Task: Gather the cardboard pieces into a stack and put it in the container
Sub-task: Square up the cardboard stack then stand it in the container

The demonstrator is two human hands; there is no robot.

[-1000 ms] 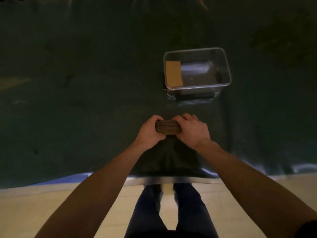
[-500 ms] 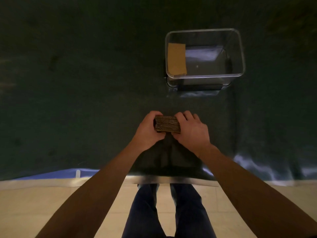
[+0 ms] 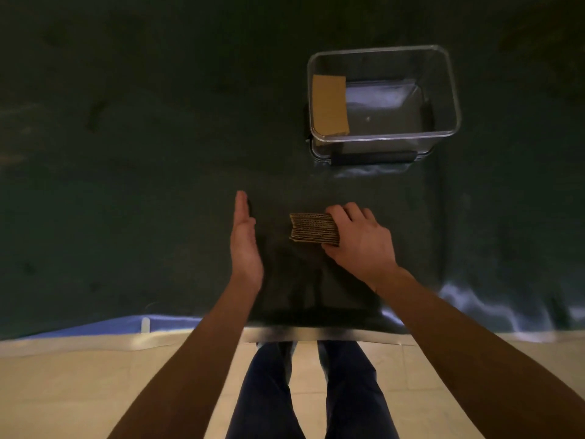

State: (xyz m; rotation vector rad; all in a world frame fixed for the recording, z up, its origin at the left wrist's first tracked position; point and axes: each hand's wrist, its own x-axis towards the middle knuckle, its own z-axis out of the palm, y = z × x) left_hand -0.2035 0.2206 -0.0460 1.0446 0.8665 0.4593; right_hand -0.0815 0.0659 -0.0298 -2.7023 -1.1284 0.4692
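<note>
Corrugated brown cardboard, gathered into one thick stack [image 3: 313, 228], sits near the front edge of the dark green table [image 3: 133, 153], roughly at its middle, held on edge so the fluted ends face the camera. The right hand [image 3: 359, 237] has it: fingers curl over the far side and the thumb presses the near side, clamped on the stack's right end, while the left end stands free. Whether the stack rests on the cloth or hangs just above it cannot be told.

Out to the left, the left hand [image 3: 245, 245] is flat and open, fingers straight and together, palm turned toward the stack, holding nothing and clearly apart from it.

Ahead and slightly to the right stands the clear container [image 3: 449, 90], toward the table's far side, well apart from the stack. A single cardboard piece [image 3: 329, 104] already lies against its left inner wall; the rest of its floor is bare.

The stack's long axis runs left to right, in line with the container's long side, so it looks set to go in without turning. The right hand is both the holder and the nearer one; the carry is forward and a little right, over the near rim.
</note>
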